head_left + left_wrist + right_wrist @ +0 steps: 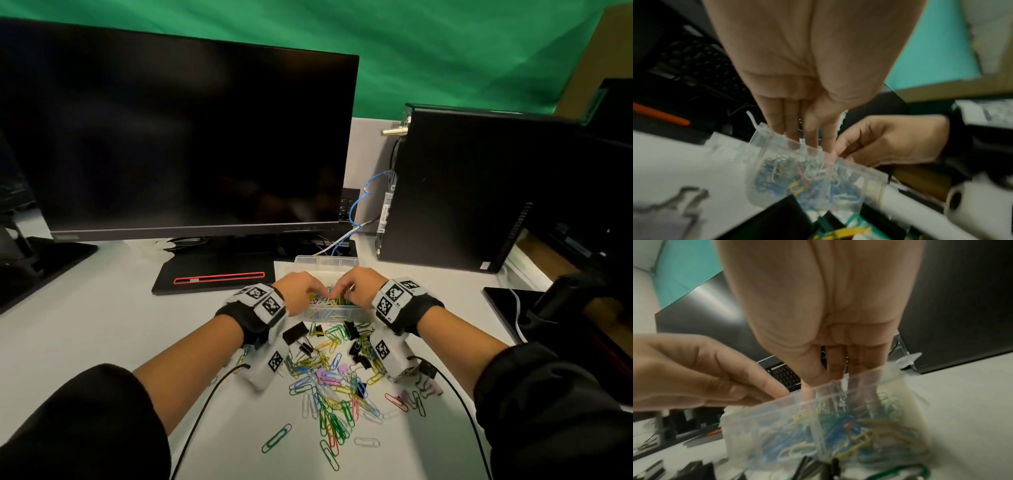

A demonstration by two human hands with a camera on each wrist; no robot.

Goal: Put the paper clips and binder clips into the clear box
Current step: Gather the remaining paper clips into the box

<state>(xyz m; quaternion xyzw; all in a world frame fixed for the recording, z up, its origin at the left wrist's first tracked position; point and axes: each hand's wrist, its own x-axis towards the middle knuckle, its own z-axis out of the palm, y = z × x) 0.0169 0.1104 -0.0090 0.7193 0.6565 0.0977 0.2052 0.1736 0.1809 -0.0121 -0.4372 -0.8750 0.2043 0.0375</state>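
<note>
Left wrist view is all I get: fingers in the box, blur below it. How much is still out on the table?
Observer: A lot. The head view shows a loose pile of paper clips spread on the table between the forearms, on the near side of the box.
Operator: Any binder clips among them?
Observer: Yes. Several black binder clips lie at the pile's far edge, close to the box's near wall.
</note>
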